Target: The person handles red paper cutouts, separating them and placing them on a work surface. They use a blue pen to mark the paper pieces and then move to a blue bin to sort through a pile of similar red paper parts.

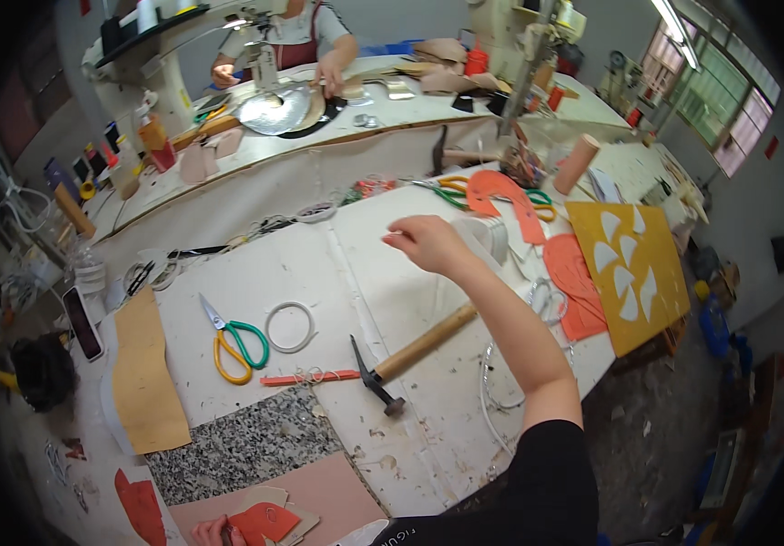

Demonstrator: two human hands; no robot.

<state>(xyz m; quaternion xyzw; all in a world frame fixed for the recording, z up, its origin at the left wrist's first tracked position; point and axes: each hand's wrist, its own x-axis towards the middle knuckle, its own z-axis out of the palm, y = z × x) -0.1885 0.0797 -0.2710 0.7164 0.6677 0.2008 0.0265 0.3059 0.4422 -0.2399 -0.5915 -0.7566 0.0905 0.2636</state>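
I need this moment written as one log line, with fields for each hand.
left hand: on orange cut piece | right hand: reaching over table, fingers pinched, content unclear | nearby: hammer, scissors

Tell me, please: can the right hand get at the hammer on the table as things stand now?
Probably yes. The right hand is raised over the table, past the hammer, whose wooden handle lies directly under the forearm. Nothing covers the handle, so drawing the arm back should bring the hand to it.

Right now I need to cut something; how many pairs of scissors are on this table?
2. One pair with green and yellow handles lies beside the white ring; another lies at the far edge by the orange pieces. Clutter may hide more.
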